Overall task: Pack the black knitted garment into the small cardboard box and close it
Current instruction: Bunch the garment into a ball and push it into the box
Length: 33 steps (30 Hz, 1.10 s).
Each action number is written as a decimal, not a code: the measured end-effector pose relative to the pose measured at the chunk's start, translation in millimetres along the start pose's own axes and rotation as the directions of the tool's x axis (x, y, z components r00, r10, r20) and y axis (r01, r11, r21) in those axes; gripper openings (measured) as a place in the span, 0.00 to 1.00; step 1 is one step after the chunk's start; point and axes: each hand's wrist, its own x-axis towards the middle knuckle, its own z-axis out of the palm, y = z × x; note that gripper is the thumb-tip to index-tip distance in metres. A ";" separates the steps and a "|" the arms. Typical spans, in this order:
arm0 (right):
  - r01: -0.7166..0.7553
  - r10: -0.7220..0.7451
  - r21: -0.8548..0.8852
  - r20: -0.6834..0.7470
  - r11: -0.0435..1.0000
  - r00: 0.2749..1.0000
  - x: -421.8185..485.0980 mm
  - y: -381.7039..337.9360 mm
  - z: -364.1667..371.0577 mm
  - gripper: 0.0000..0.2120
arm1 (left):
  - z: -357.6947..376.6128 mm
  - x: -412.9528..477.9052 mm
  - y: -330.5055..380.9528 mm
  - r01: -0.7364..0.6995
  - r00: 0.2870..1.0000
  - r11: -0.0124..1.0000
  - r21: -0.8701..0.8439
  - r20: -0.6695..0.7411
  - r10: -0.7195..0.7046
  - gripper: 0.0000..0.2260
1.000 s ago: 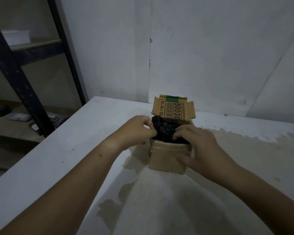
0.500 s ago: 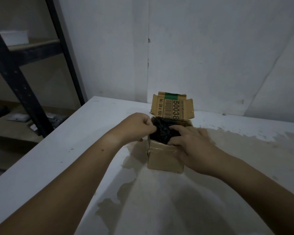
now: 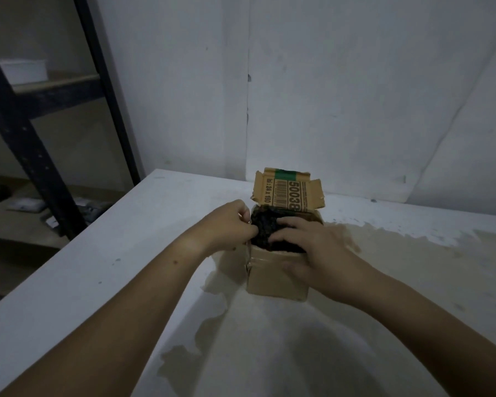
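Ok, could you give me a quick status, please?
Left hand grips black garment, right hand presses it down. Garment bulging above box rim. Lid flap upright, unclosed.

Left hand [image 3: 230,224] fisted, right hand [image 3: 317,249] pressing down

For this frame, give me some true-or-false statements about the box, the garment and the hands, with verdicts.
1. The cardboard box stands on the table with its lid flap up. True.
2. The black knitted garment lies beside the box. False: it fills the box's opening and bulges above the rim.
3. The right hand has fingers on the garment. True.
4. The left hand rests flat, away from the box. False: it is curled at the box's left edge, against the garment.
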 end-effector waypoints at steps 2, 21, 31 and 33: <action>-0.040 0.045 -0.078 0.072 0.996 0.996 1.5 -4.2 1.0 0.20 | -6.0 -4.6 2.1 0.063 0.996 0.994 -0.084 0.076 -0.056 0.08; -0.038 0.039 -0.146 0.002 0.988 0.999 1.1 -5.1 15.6 0.20 | 3.6 15.6 8.9 -0.001 1.000 0.991 0.134 0.007 0.000 0.03; -0.122 0.092 0.233 0.136 0.965 0.986 12.1 3.1 -27.4 0.20 | 6.1 8.9 -6.4 0.155 0.986 0.977 -0.148 0.076 -0.145 0.07; -0.133 0.118 0.157 0.102 0.979 0.988 20.6 10.3 -28.5 0.23 | 7.7 12.1 -2.5 0.183 0.982 0.973 -0.141 0.077 -0.173 0.06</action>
